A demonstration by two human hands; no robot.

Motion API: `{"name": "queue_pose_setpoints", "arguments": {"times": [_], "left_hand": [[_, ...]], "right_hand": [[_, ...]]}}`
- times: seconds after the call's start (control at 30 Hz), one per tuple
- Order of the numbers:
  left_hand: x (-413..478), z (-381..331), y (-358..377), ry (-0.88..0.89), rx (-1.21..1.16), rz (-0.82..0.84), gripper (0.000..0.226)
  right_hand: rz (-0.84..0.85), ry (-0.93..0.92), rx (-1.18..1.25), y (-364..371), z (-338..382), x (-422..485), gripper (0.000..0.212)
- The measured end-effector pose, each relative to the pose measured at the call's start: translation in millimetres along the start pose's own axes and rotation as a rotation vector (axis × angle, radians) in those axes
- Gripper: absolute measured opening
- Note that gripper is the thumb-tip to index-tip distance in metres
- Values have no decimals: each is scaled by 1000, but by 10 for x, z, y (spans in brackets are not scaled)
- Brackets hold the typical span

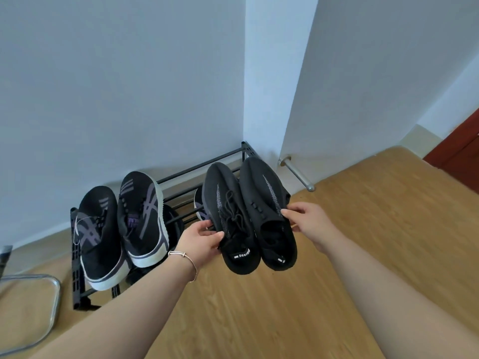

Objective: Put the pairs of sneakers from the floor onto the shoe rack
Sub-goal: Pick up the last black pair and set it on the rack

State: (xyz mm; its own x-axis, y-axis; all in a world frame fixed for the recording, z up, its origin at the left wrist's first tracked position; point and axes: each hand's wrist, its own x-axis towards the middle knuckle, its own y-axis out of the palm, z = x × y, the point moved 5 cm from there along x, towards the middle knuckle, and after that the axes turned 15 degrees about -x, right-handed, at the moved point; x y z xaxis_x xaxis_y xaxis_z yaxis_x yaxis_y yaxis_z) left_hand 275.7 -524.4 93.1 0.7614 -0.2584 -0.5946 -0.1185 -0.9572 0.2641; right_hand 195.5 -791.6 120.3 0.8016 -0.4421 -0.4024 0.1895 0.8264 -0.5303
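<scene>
I hold a pair of all-black knit sneakers side by side above the right half of the black metal shoe rack [199, 167], toes pointing at the wall. My left hand [199, 242] grips the left black sneaker [228, 216] at its side. My right hand [308, 220] grips the right black sneaker [264, 203]. A pair of black sneakers with purple stripes and white soles [141, 216] sits on the rack's top left. Another shoe [199, 207] on a lower tier is mostly hidden behind the held pair.
The rack stands against a white wall in a corner on a wooden floor [259, 320]. A metal door stop bar [298, 174] juts from the wall at right. A chrome chair frame [39, 307] lies at the lower left. A red-brown door [458, 156] is far right.
</scene>
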Motion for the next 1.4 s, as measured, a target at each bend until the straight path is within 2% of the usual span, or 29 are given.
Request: {"name": "queue_pose_setpoints", "arguments": {"times": [0.1, 0.2, 0.33, 0.43, 0.57, 0.7, 0.87, 0.97, 1.03, 1.2, 1.3, 1.4], "left_hand": [[64, -110, -35, 16, -14, -34, 45], [123, -207, -74, 29, -38, -78, 21], [273, -383, -121, 38, -57, -104, 26], [382, -524, -135, 71, -47, -90, 17], [529, -582, -198, 71, -37, -116, 26], [661, -521, -294, 75, -5, -109, 8], [717, -425, -360, 75, -30, -115, 13], [809, -396, -374, 102, 4, -136, 47], [856, -368, -373, 104, 13, -137, 54], [783, -429, -314, 110, 13, -137, 48], [775, -429, -302, 95, 12, -133, 32], [861, -409, -309, 92, 51, -137, 28]], "right_hand": [[-40, -8, -42, 37, 208, 146, 14], [-56, -12, -130, 125, 440, 296, 15], [-87, -9, -175, 234, 696, 486, 29], [-79, 20, -140, 320, 791, 692, 23], [-57, 59, -123, 437, 848, 961, 27], [-35, 78, -79, 545, 860, 1144, 22], [6, 99, -116, 618, 784, 1228, 31], [52, 100, -35, 597, 700, 1231, 31], [79, 106, 19, 584, 668, 1214, 31], [44, 111, 47, 587, 669, 1223, 30], [4, 112, 58, 595, 721, 1225, 20], [-9, 109, 56, 614, 757, 1255, 12]]}}
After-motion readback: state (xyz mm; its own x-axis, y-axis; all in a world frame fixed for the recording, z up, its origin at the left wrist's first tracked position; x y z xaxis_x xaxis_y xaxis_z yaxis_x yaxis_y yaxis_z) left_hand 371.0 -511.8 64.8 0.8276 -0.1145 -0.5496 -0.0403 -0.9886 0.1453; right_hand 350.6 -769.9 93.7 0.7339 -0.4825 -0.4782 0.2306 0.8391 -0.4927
